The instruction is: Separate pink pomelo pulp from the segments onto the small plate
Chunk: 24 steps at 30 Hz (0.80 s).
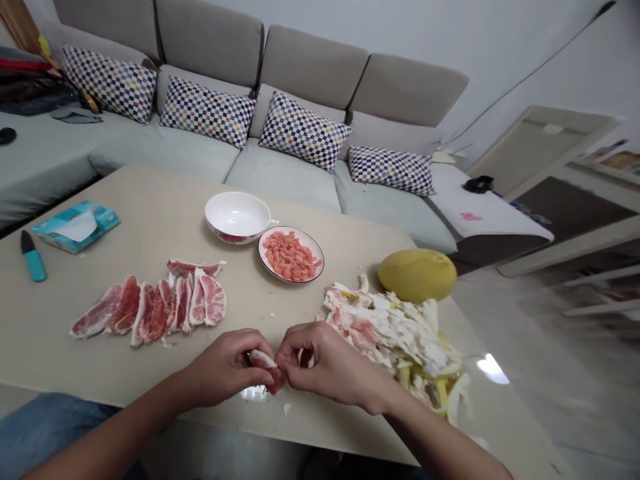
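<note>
My left hand (227, 367) and my right hand (327, 363) meet over the table's near edge, both pinched on one pink pomelo segment (270, 373) with white skin on it. Several peeled pink segments (155, 303) lie in a row to the left. Behind them stand an empty white bowl (237, 215) and a plate of pink pulp pieces (291, 255). A heap of white and yellow peel (395, 330) lies beside my right hand, with a whole yellow-green pomelo (417, 275) beyond it.
A teal tissue pack (76, 227) and a teal-handled knife (33, 257) lie at the beige table's (150, 200) far left. A grey sofa with checked cushions (300, 130) runs behind the table. The floor lies to the right.
</note>
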Each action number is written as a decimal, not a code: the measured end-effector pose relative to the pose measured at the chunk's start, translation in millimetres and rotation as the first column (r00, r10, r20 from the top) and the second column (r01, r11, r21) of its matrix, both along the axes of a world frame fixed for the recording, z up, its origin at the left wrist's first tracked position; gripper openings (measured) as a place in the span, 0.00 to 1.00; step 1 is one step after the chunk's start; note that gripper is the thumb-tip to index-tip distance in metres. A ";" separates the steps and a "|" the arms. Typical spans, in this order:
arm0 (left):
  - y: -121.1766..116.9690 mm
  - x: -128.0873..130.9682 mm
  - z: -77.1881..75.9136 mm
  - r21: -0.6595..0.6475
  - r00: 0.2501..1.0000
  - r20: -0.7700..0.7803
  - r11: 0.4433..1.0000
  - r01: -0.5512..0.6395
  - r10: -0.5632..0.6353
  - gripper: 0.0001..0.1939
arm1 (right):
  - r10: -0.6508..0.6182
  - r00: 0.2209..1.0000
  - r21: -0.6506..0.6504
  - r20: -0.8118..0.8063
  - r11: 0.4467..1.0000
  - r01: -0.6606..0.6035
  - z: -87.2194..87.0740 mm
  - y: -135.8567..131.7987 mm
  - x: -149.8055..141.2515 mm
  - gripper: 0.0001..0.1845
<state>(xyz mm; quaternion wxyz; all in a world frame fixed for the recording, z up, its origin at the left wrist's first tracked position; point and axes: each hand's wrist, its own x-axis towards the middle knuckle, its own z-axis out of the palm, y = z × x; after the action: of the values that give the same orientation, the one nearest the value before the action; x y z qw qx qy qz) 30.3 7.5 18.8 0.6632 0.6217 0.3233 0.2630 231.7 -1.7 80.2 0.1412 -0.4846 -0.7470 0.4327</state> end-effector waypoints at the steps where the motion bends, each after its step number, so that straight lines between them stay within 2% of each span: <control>1: 1.1 -0.8 0.9 0.087 0.999 -0.031 0.996 -0.014 0.016 0.05 | -0.046 0.999 -0.032 -0.016 0.998 0.046 -3.3 -1.2 -1.5 0.06; 4: 3.3 -2.4 2.0 0.275 0.999 -0.016 0.961 -0.024 0.030 0.01 | -0.172 0.981 -0.182 -0.090 0.971 0.154 -15.2 -2.2 -4.9 0.06; 6: 2.9 -2.5 1.8 0.345 0.999 0.039 0.939 -0.014 0.000 0.01 | -0.245 0.957 -0.283 -0.155 0.939 0.195 -22.8 -0.5 -4.6 0.05; 8: 1.3 -2.3 2.2 0.377 0.995 0.091 0.926 -0.008 -0.029 0.02 | -0.324 0.922 -0.331 -0.210 0.911 0.245 -27.7 2.2 -1.0 0.02; 9: 0.5 -2.4 2.9 0.383 0.993 0.107 0.924 -0.004 -0.040 0.03 | -0.362 0.903 -0.340 -0.233 0.900 0.273 -28.7 3.5 2.0 0.02; 11: -0.5 -3.3 4.9 0.388 0.993 0.113 0.922 -0.003 -0.044 0.03 | -0.394 0.878 -0.367 -0.271 0.886 0.284 -27.8 4.8 9.4 0.06; 16: 0.1 -6.0 7.4 0.382 1.000 0.026 0.924 -0.021 0.012 0.03 | -0.360 0.879 -0.388 -0.315 0.893 0.227 -19.2 0.6 23.2 0.17; 20: -0.5 -4.8 2.3 0.325 1.000 -0.017 0.946 -0.013 0.019 0.07 | -0.322 0.865 -0.358 -0.384 0.916 0.182 -18.1 -5.4 20.5 0.18; 24: -0.7 -2.9 -4.2 0.243 0.998 0.026 0.967 -0.070 0.066 0.10 | -0.326 0.845 -0.300 -0.423 0.931 0.208 -22.3 -8.2 13.2 0.18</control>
<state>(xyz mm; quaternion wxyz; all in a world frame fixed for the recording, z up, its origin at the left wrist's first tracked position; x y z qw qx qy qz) 27.4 6.8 14.5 0.5752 0.6848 0.3038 0.3286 244.9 -9.9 57.9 0.3152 -0.4796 -0.5570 0.6003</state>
